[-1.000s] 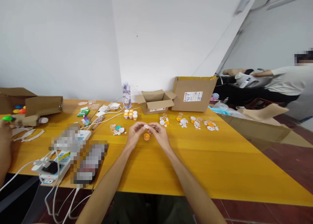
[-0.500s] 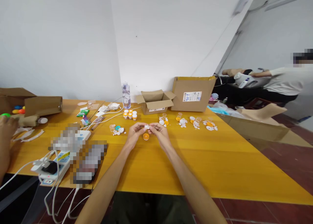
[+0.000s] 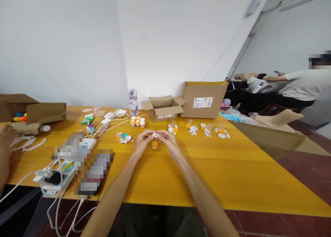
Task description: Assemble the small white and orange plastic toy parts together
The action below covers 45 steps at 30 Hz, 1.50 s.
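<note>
Glossy yellow wooden table (image 3: 232, 175) — matt brown cardboard boxes (image 3: 164, 107), small smooth orange plastic cap (image 3: 154, 145).

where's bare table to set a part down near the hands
Bare wood runs from the orange cap under both hands toward the near table edge, and rightward past the white and orange part piles. Crowded: the power strip and cables to the left, and the row before the open box.

Bare forearms, unsleeved, above dark olive trousers (image 3: 157, 221)
</note>
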Motion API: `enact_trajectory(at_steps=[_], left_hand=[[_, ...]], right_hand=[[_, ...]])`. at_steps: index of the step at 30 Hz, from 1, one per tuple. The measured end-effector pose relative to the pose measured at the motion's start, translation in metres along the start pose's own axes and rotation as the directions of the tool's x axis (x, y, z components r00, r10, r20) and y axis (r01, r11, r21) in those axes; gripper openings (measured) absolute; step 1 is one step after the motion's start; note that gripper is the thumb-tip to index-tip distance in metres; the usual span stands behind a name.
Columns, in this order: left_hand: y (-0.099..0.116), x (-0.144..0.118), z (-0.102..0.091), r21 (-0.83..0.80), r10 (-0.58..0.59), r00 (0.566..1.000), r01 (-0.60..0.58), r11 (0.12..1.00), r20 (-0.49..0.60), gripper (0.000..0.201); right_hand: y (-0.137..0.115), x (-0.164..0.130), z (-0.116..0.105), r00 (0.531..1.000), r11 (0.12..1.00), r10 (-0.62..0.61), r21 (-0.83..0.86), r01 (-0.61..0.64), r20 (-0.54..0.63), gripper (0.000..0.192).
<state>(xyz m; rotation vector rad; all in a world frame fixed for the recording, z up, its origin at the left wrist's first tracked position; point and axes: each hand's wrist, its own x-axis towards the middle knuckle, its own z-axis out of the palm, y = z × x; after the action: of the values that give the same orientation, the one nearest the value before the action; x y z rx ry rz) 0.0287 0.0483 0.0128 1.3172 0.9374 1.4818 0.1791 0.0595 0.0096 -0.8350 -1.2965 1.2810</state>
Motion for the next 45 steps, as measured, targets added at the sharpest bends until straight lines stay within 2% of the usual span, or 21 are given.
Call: enact_trajectory(at_steps=[6,9,12,19,23,32,40,45], left_hand=[[0.005,0.000,-0.002,0.056,-0.014,0.993,0.008,0.998,0.115,0.029],[0.005,0.003,-0.007,0.131,-0.036,0.991,0.019,0.991,0.130,0.033],[0.001,0.005,-0.012,0.233,-0.048,0.986,0.009,0.972,0.159,0.034],[-0.018,0.003,-0.016,0.418,-0.059,0.960,-0.064,0.906,0.274,0.036],[-0.025,0.004,-0.015,0.403,-0.069,0.954,-0.057,0.913,0.291,0.024],[-0.027,0.005,-0.013,0.373,-0.043,0.954,-0.075,0.925,0.298,0.017],[-0.026,0.005,-0.014,0.453,-0.047,0.959,-0.088,0.887,0.279,0.013],[-0.028,0.005,-0.014,0.425,-0.049,0.957,-0.080,0.901,0.285,0.012]], right_hand=[[0.000,-0.001,-0.002,0.996,1.000,0.011,-0.027,-0.009,0.086,0.042],[0.000,0.000,-0.002,0.998,0.999,-0.044,-0.026,0.045,0.048,0.043],[0.001,0.003,-0.004,0.995,0.992,-0.103,-0.078,0.102,-0.009,0.033],[0.009,0.006,-0.007,0.989,0.962,-0.139,-0.246,0.122,-0.053,0.019],[0.014,0.007,-0.008,0.991,0.939,-0.135,-0.320,0.128,0.000,0.019],[0.009,0.001,-0.005,0.977,0.858,-0.190,-0.468,0.213,0.096,0.010],[0.009,-0.001,-0.004,0.977,0.843,-0.173,-0.494,0.213,0.126,0.008],[0.011,-0.001,-0.004,0.965,0.817,-0.219,-0.514,0.262,0.145,0.009]])
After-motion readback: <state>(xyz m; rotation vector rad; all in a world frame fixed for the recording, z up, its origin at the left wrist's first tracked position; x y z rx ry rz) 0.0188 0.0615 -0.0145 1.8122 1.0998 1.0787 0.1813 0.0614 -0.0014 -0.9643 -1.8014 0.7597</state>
